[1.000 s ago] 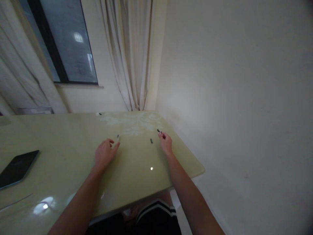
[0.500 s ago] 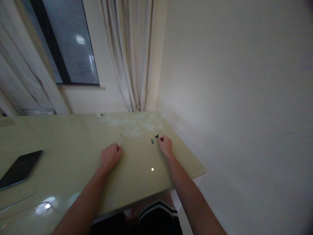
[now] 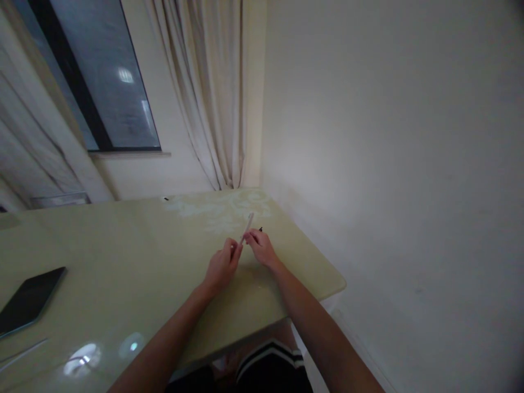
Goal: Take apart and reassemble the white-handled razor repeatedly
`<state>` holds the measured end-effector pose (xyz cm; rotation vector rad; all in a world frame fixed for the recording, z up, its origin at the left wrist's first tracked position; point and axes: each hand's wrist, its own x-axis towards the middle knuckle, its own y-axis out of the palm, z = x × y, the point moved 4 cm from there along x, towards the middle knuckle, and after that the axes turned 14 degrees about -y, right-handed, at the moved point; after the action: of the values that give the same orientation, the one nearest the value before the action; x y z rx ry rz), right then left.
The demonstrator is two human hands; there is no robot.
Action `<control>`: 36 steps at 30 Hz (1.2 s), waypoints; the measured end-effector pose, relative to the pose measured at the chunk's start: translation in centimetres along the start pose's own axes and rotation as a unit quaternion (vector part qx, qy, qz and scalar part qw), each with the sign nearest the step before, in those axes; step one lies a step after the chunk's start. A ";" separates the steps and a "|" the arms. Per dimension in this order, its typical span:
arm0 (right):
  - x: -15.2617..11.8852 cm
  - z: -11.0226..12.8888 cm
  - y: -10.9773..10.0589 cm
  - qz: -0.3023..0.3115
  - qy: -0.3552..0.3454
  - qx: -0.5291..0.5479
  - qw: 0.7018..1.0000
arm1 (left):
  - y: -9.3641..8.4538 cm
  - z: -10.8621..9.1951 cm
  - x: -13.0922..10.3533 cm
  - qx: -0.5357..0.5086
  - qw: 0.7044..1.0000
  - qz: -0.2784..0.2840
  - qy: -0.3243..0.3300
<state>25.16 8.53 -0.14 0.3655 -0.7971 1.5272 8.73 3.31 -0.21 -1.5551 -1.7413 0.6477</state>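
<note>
My left hand [image 3: 224, 265] is closed around the lower end of a thin white stick [image 3: 250, 220], which slants up and away over the table. Pinched at the stick just above the left fingers is my right hand [image 3: 261, 248]; whether it also has a small part between its fingertips cannot be made out. A small black piece [image 3: 261, 229] shows just beyond the right knuckles, partly hidden by that hand. The stick's kind is too small to tell.
Both forearms reach over a glossy pale table [image 3: 135, 245]. A dark tablet [image 3: 30, 300] lies at the left, near a thin cable [image 3: 24, 353]. A tiny dark item [image 3: 166, 198] sits at the far edge. A wall [image 3: 388, 191] borders the right side.
My left hand has carried the white stick rightward. My right hand has drawn back slightly from the black piece and met the stick. The small dark piece beside it is now out of sight.
</note>
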 end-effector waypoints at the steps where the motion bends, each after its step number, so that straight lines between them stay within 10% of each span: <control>1: 0.1 0.1 0.2 -0.007 0.002 0.030 1.000 | 0.5 -0.5 0.2 -0.003 1.000 0.011 0.015; 8: 0.6 -2.3 -3.3 -0.224 0.087 0.115 0.964 | 3.5 -1.0 5.1 0.013 0.999 0.031 0.013; 16: 0.3 -3.1 -3.3 -0.241 0.145 0.159 0.946 | 6.0 -1.5 7.9 0.018 0.999 0.026 -0.025; 25: -0.3 -1.7 -1.0 -0.127 0.112 0.140 0.976 | -1.1 1.8 2.5 -0.088 0.989 0.037 0.115; 36: 1.5 4.2 7.6 0.088 0.063 0.166 0.980 | -7.0 5.4 -1.1 -0.144 0.959 -0.211 0.124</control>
<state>16.65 7.24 1.79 0.4482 -0.4833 1.8364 0.18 1.65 1.55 -1.3123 -1.9466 -0.0143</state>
